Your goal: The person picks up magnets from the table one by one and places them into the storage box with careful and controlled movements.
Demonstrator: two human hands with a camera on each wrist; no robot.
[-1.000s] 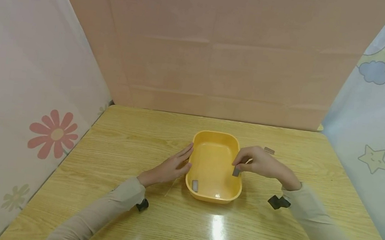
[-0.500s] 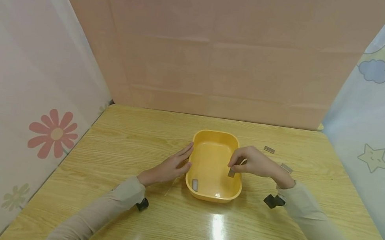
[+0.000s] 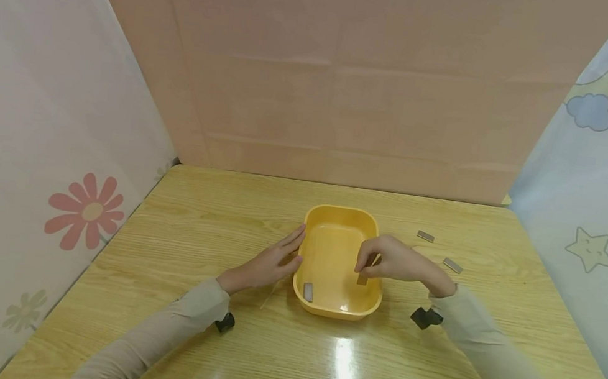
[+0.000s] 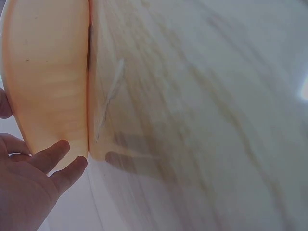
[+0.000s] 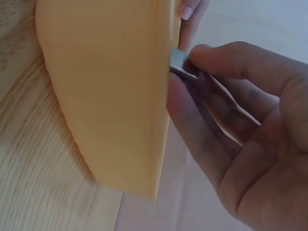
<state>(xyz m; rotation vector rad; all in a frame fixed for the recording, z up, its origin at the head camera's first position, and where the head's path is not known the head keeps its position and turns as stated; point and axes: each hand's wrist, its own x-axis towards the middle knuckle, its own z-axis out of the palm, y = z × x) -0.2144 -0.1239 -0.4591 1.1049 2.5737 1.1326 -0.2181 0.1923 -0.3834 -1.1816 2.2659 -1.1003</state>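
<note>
A yellow plastic tub (image 3: 331, 249) stands on the table. My left hand (image 3: 271, 265) rests against its left side with fingers extended; the left wrist view shows fingertips on the tub's outer wall (image 4: 53, 62). Over the tub's right rim reaches my right hand (image 3: 397, 259), pinching a small flat metal block (image 5: 180, 62) between thumb and fingers. The block's lower end points down inside the tub, and the fingers partly cover it. Another grey metal block (image 3: 308, 292) lies in the tub's near left corner.
Two more metal blocks, one farther back (image 3: 425, 236) and one nearer (image 3: 452, 266), lie on the wooden table (image 3: 211, 216) right of the tub. A pink sheet (image 3: 334, 118) hangs behind the table, with printed sheets on both sides.
My right hand has moved left and slightly down into the tub with the block. The nearer block on the table, earlier hidden by this arm, now shows. The left hand has stayed put.
</note>
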